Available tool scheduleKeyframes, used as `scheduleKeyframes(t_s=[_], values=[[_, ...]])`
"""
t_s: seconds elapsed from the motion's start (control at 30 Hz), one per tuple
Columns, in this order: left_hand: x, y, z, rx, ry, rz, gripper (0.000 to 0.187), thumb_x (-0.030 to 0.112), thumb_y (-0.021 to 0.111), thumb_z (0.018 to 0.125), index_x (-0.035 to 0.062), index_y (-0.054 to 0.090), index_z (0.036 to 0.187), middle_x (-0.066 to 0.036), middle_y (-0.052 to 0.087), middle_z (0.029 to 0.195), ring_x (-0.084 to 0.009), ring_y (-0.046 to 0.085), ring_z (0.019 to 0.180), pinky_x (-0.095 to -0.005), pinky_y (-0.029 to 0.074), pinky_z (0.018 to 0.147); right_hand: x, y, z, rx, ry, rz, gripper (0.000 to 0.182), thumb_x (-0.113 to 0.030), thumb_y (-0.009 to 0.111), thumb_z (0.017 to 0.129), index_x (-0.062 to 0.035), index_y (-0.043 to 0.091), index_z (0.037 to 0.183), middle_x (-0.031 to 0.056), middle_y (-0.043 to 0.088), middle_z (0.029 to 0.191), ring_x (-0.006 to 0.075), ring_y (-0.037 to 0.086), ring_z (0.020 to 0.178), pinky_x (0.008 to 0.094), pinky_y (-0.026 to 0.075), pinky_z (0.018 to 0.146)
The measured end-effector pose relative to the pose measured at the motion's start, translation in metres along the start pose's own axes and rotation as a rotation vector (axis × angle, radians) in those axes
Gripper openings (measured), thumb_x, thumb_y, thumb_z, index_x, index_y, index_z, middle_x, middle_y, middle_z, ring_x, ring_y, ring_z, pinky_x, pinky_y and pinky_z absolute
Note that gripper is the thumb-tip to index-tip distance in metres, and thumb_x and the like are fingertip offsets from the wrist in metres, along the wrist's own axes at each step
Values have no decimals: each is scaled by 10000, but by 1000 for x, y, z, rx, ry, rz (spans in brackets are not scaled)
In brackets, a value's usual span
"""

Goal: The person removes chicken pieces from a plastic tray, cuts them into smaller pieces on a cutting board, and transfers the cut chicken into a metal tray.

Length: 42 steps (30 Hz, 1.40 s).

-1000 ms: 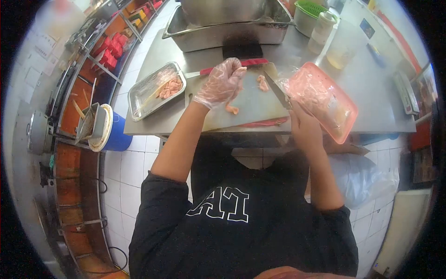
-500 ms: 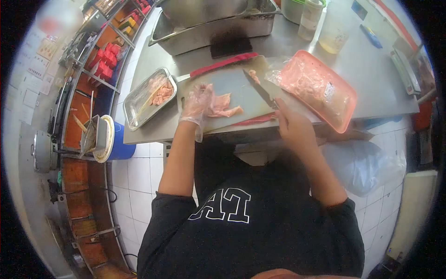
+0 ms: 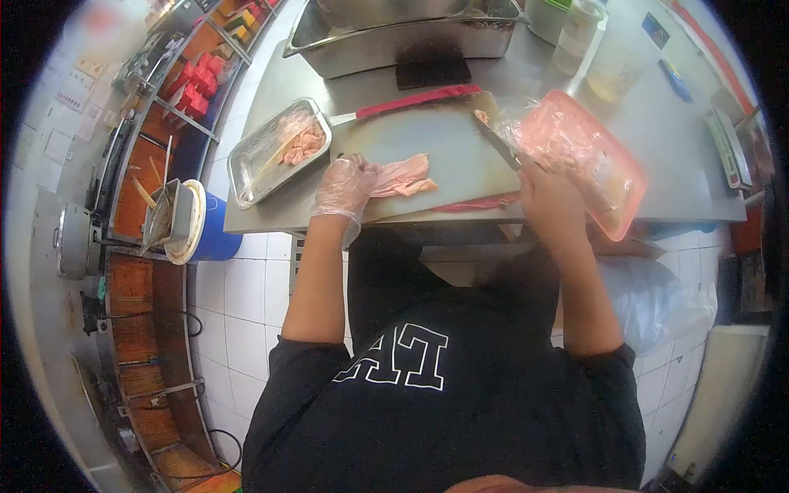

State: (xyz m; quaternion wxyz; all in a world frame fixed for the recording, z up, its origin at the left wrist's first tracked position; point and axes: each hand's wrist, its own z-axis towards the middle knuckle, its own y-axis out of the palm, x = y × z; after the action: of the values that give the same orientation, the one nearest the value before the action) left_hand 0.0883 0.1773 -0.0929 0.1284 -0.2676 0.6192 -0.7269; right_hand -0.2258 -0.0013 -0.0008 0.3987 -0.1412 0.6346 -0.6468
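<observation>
1. The steel counter (image 3: 657, 156) carries everything; at its far edge sits a deep steel pan (image 3: 394, 37), its contents out of view.
2. The person's black top (image 3: 460, 411) bears large white outlined letters (image 3: 403, 355); they appear upside down and read roughly "TA", though I cannot be sure of more.
3. The cutting board (image 3: 444, 144) lies at the near edge of the counter; a red-handled tool (image 3: 415, 99) rests along its far side.
4. A pink foam tray (image 3: 588, 156), wrapped in clear film, lies right of the board and holds pale raw meat; a small white label on it is too small to read.
5. A shallow metal tray (image 3: 275, 152) lies left of the board; cut pinkish meat pieces (image 3: 304, 146) lie in it.
6. A clear tub (image 3: 612, 66) with yellowish liquid stands at the far right, beside a white jar (image 3: 575, 37).
7. On the floor to the left stands a blue bucket (image 3: 215, 234).
8. The left hand (image 3: 345, 187), in a clear glove, presses flat on one end of the strip of raw meat (image 3: 403, 177), which lies on the board's near left part.
9. The right hand (image 3: 549, 197), bare, is closed round the handle of a knife (image 3: 497, 140); its blade points away across the board's right edge.
</observation>
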Motion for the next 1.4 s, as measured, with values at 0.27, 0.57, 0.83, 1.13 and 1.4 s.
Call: scheduleKeyframes(t_s=[0.27,0.57,0.83,1.13,1.4], values=[[0,-41,5,-355,-54,79,548,514,727,869,-18,719,997,-258,713,1000,-419,682,978,-464,520,862,-7,27,-12,118,-145,240,386,-217,577,1007,-111,635,1373,265,703,985,426,683,930,478,518,826],[37,-77,-14,73,-17,-1017,331,298,599,1014,-21,691,1011,-114,692,818,-181,637,808,-330,519,764,15,23,-29,95,-89,469,389,-150,586,1009,-61,623,1386,274,703,1122,392,699,1059,412,520,918],[104,-83,41,-206,-16,-1244,282,291,575,1053,14,622,1023,-50,661,823,-132,619,702,-294,512,630,30,6,-39,155,29,515,368,-102,596,1003,9,634,1351,239,665,1316,352,580,1322,407,397,1129],[99,-20,57,105,171,-1326,296,330,576,1062,49,606,1148,-35,651,863,-148,668,759,-302,556,573,31,2,-41,215,16,509,369,-97,591,1001,8,633,1352,237,671,1304,356,617,1271,400,440,1083],[94,-52,-31,69,-120,-285,325,275,654,924,42,655,1151,-148,720,953,-360,704,919,-454,559,840,16,38,-36,112,-43,394,390,-178,589,1006,-98,629,1386,276,704,1023,432,690,951,467,532,860]])
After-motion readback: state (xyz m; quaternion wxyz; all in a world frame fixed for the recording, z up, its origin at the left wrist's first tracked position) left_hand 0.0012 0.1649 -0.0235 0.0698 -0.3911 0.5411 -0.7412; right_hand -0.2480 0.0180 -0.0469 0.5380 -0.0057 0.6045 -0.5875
